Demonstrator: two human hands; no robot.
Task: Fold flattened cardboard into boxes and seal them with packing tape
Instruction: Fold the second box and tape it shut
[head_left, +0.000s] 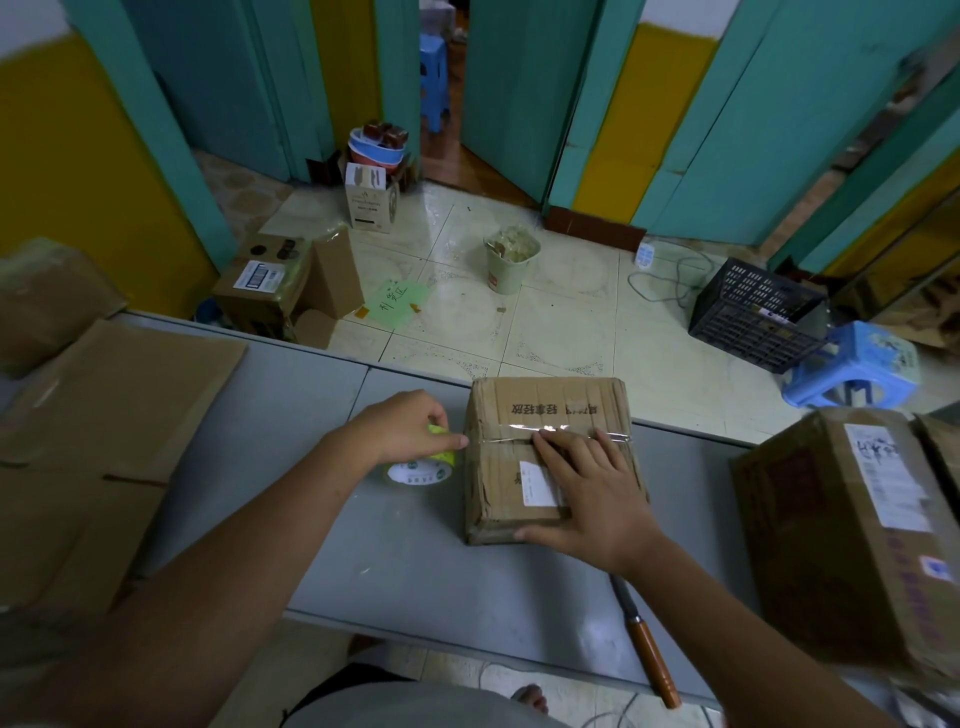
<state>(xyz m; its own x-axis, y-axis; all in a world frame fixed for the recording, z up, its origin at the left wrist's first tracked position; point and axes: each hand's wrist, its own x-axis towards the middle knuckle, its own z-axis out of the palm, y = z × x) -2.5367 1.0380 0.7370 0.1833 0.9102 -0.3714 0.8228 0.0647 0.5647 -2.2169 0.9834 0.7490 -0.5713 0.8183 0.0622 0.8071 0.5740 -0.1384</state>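
One small cardboard box (550, 457) sits closed on the grey worktop (415, 561), near its far edge, just ahead of me. One strip of clear tape (561, 430) runs across its top from side to side, and one white label (540, 483) is stuck below the strip.

My right grip (592, 499) lies flat and open on the box top. Its four fingers are straight with their tips on the tape, and the thumb is along the near edge. It holds nothing.

My left grip (405, 426) is curled around the one tape roll (421, 467), which rests on the worktop just left of the box, and a fingertip reaches the box's left edge.

One knife (649, 644) with an orange-brown handle lies at the worktop's near edge, under my right forearm. Flattened cardboard sheets (119, 395) are stacked on the left; I cannot count them. One larger labelled box (852, 530) stands on the right.

On the tiled floor beyond are two blue stools (852, 366) (434, 78), one black crate (753, 312), one full bin (509, 257), one green sheet of paper (397, 304), and at least three cartons (260, 291) by the wall.
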